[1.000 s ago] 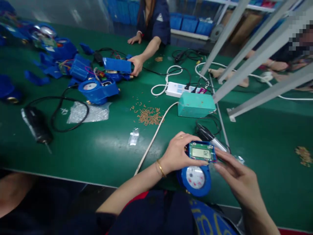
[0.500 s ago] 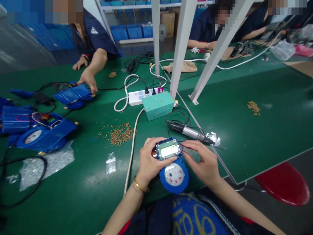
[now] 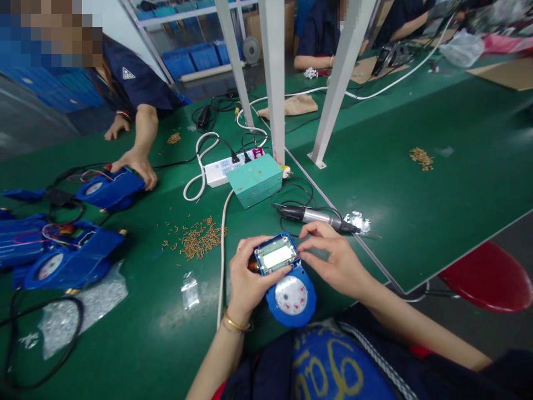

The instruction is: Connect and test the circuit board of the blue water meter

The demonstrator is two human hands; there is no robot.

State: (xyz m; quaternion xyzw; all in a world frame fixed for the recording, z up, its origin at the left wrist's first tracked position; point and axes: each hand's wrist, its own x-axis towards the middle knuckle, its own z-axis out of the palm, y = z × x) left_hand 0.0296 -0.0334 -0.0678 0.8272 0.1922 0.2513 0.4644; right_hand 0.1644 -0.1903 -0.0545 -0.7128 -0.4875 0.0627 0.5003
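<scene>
A blue water meter (image 3: 291, 297) with a round white dial and a small display board (image 3: 277, 255) on top rests at the near edge of the green table (image 3: 416, 211). My left hand (image 3: 245, 278) grips the meter's left side, thumb on the display's lower edge. My right hand (image 3: 333, 258) pinches the display board's right edge with its fingertips. An electric screwdriver (image 3: 318, 216) lies just beyond my right hand.
A teal box (image 3: 255, 179) and a white power strip (image 3: 222, 166) sit mid-table. Small brass screws (image 3: 195, 239) are scattered to the left, with more blue meters (image 3: 70, 261) and plastic bags (image 3: 75, 305). A co-worker's hand (image 3: 135, 164) rests on a blue meter (image 3: 109, 188). White frame legs (image 3: 275, 78) stand behind.
The view has swung right and up. Both hands stay on the meter, my right fingers shifting along the display's right edge. The co-worker's hand has moved onto a blue meter.
</scene>
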